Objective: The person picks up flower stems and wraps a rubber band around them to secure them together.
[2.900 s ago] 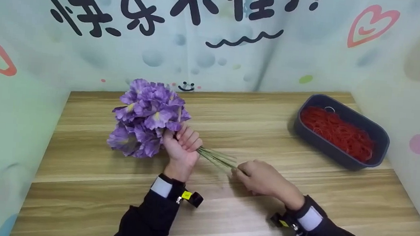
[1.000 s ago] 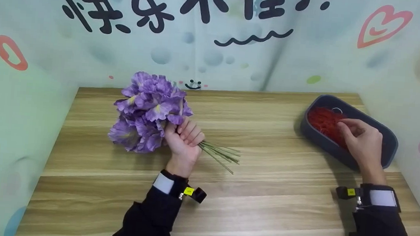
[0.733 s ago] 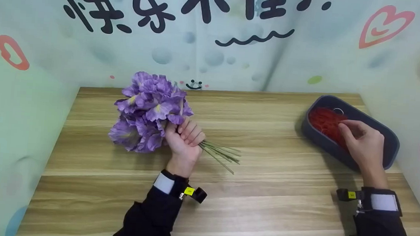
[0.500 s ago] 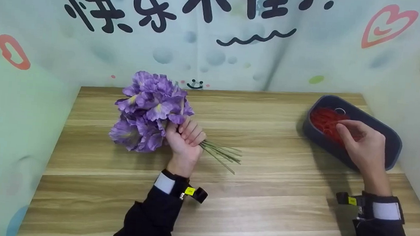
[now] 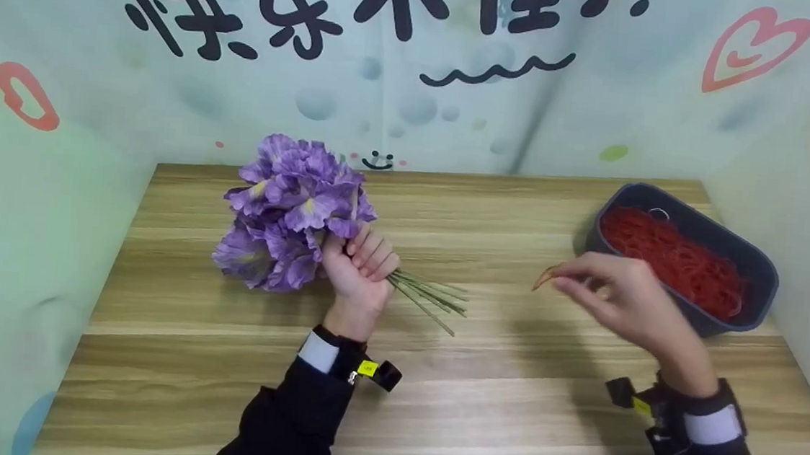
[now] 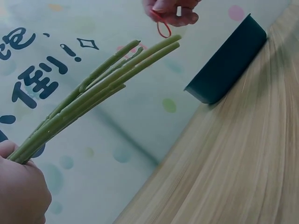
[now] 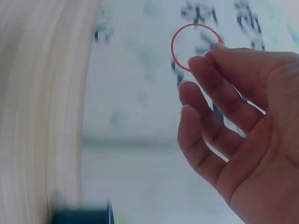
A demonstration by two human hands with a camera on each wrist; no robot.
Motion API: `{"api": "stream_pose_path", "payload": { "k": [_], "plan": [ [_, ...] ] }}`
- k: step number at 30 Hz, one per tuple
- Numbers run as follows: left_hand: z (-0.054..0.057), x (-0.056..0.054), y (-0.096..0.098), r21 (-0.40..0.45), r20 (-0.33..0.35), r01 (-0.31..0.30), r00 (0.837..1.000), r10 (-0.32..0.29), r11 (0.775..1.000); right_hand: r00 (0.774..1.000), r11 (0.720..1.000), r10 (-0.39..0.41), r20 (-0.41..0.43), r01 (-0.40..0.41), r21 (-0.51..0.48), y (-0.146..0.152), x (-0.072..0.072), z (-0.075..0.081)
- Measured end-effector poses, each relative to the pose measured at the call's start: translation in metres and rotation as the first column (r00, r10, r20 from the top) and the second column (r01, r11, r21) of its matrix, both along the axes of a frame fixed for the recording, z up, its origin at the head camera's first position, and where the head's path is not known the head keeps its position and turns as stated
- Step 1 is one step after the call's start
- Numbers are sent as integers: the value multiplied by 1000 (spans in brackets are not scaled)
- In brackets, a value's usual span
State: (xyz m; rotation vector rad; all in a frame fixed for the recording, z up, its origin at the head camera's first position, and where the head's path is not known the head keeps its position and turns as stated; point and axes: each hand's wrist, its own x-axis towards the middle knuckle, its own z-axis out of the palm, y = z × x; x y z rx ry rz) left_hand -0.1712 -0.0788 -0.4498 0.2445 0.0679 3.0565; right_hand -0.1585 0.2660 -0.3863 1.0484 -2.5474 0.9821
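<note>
My left hand (image 5: 359, 271) grips a bunch of purple artificial flowers (image 5: 294, 211) just below the blooms. Its green stems (image 6: 93, 91) stick out past the fist toward the right and fan apart a little at their ends. Between thumb and forefinger, my right hand (image 5: 627, 299) pinches a single red rubber band (image 7: 172, 46), a thin round loop in the right wrist view. That hand is in the air above the table, right of the stem ends and in front of the dark box. The other fingers of the right hand are loosely bent.
A dark blue-grey box (image 5: 694, 319) holding a heap of red rubber bands (image 5: 670, 256) stands at the back right of the wooden table (image 5: 433, 418). Printed fabric walls (image 5: 414, 112) with black writing enclose the back and sides.
My right hand has gone from the stem ends into the box, then come out leftward with a red rubber band. The left hand keeps its grip on the flowers.
</note>
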Motion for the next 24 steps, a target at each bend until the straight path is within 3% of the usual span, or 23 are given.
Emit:
{"api": "stream_pose_path", "payload": {
  "k": [4,10,17,24],
  "plan": [
    [1,2,2,20,-8,16,1000,-16,1000,994,993,107,37,-108,39,-31,1,-5],
    [5,4,5,7,-14,24,1000,-23,1000,985,984,162,60,-166,65,-59,0,-12],
    [8,4,4,-13,-19,19,1000,-20,1000,973,974,223,60,-225,32,-61,0,-11],
    [10,4,2,26,-26,32,999,-31,999,968,969,244,66,-246,23,-60,0,-9]
  ]
}}
